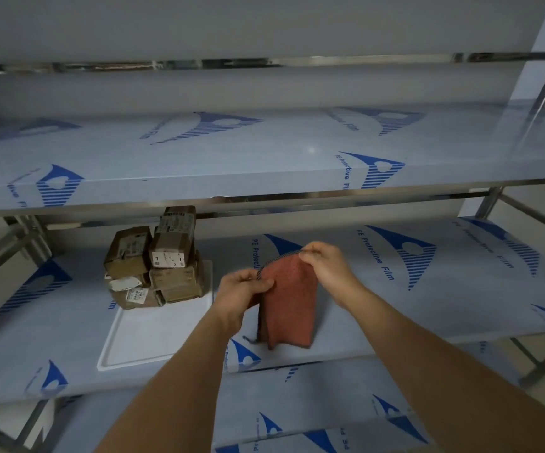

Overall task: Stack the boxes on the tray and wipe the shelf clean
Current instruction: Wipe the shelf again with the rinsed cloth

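Boxes (pixel 156 259) sit stacked on the tray (pixel 140 335) at centre-left, so it's wiping time: left hand (pixel 243 289) and right hand (pixel 325 259) pinch the cloth's (pixel 289 305) top edge mid-frame, needing it pressed flat onto the shelf (pixel 395 305).

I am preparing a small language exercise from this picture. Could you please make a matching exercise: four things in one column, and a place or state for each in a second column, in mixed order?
Things:
1. boxes
2. cloth
3. tray
4. upper shelf

Descriptions:
A. white, lies on the middle shelf
B. hangs, pinched by both hands
C. stacked on the tray's far end
D. bare, covered with blue-printed film

Pairs: 1-C, 2-B, 3-A, 4-D
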